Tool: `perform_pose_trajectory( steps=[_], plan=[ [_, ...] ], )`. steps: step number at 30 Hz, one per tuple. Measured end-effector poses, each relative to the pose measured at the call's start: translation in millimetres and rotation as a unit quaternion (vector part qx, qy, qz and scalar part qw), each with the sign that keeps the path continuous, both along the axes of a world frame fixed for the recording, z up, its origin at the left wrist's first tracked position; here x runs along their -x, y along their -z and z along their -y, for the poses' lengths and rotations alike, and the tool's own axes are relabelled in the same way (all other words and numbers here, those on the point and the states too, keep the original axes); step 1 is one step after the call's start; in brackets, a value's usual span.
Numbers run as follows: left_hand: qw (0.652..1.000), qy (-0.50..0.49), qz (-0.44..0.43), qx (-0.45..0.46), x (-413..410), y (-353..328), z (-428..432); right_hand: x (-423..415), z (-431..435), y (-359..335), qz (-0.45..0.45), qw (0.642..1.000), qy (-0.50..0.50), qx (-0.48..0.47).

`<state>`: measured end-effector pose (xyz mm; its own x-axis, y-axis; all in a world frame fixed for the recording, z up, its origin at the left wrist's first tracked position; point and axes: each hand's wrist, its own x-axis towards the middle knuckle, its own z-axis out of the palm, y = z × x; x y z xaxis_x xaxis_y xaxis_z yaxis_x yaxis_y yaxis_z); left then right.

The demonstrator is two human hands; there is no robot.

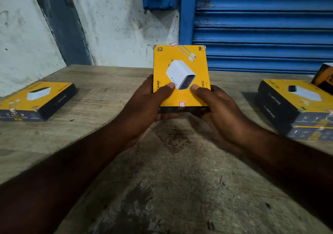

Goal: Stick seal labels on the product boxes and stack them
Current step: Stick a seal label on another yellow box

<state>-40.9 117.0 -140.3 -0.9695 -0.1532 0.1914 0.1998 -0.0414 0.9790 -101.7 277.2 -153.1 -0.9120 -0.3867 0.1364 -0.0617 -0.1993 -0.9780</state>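
Yellow product box (181,75) held above the counter (180,170), centre | left hand (151,104) and right hand (216,106) grip its near corners, thumbs on top, fingers (167,116) curled beneath | seal label (181,104) on its near edge | single box (37,100) lies left, stacked boxes (292,107) right, both on counter
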Motion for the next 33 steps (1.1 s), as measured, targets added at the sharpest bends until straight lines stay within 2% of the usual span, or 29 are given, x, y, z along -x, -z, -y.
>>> perform_pose_trajectory(
  steps=[5, 10, 16, 27, 33],
  plan=[
    [1.000, 0.015, 0.023, 0.012, 1.3, 2.6, 4.3, 0.2, -3.3, -0.7, -0.067, 0.995, -0.009, -0.069],
    [0.997, 0.035, 0.012, 0.062, 4.9, 8.9, 5.4, 0.0, -7.5, -3.1, -0.089, 0.994, -0.008, -0.061],
    [0.996, 0.004, -0.028, 0.085, 3.4, 9.3, 5.3, 1.9, -6.0, -4.2, -0.092, 0.993, -0.049, -0.047],
    [0.998, 0.014, -0.006, 0.055, 4.6, 5.9, 5.5, 0.2, -6.4, -2.9, -0.095, 0.993, -0.068, -0.029],
    [0.999, 0.042, -0.001, 0.010, 5.4, 5.1, 6.1, -2.2, -7.8, -2.7, -0.145, 0.986, -0.032, -0.078]
  ],
)
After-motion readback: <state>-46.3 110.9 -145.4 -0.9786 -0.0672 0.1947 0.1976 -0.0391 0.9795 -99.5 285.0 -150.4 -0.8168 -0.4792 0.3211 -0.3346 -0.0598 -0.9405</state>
